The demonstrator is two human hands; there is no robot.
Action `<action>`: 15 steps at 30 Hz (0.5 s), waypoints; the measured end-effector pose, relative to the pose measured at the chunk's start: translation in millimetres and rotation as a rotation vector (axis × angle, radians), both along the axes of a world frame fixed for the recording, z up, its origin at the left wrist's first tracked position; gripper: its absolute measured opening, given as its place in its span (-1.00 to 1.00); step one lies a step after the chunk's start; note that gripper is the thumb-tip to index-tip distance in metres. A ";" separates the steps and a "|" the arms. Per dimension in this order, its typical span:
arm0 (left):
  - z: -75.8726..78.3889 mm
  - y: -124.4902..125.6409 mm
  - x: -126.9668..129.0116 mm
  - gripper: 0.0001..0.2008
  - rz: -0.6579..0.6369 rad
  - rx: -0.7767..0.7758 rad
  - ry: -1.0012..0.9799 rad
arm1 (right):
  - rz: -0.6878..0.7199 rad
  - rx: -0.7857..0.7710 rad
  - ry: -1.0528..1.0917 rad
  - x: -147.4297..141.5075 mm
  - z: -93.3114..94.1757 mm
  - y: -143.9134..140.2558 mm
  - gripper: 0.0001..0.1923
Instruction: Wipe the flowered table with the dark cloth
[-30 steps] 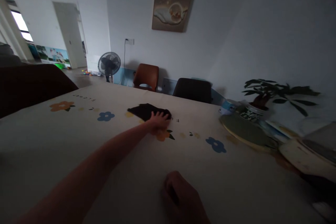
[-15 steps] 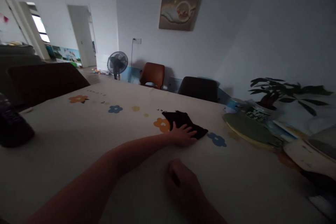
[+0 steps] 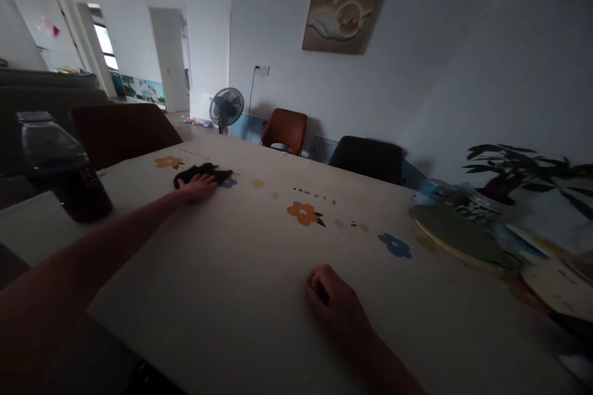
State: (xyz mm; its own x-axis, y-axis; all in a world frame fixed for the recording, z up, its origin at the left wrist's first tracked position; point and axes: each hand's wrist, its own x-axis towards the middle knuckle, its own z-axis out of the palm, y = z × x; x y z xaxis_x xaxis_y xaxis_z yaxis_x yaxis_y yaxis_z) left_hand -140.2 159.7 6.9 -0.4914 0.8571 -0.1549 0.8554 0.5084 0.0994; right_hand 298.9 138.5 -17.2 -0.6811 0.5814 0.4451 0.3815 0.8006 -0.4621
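My left hand (image 3: 200, 187) lies flat with its fingers stretched over a black cloth (image 3: 204, 171), pressing it on the far left part of the table. The cloth is bunched and partly covers a printed blue flower. My right hand (image 3: 333, 299) rests as a loose fist on the tabletop near the front, with a dark hollow inside the curled fingers and nothing seen in it. Under both hands is a white tablecloth (image 3: 241, 271) printed with orange, blue and yellow flowers.
A bottle (image 3: 76, 173) of dark liquid stands at the left, beside my left forearm. On the right are a green round mat (image 3: 456, 234), a potted plant (image 3: 486, 203) and other items. Chairs (image 3: 285, 129) stand along the far side, with a fan (image 3: 227, 106) behind.
My left hand has slid the black cloth from the table's middle far to the left, uncovering the orange flower. My right fist stays near the front. The view has turned left.
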 end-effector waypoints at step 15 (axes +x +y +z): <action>-5.7 -58.7 116.4 -0.38 -0.359 -0.065 0.000 | -0.165 0.060 0.062 -3.5 13.9 1.7 -0.82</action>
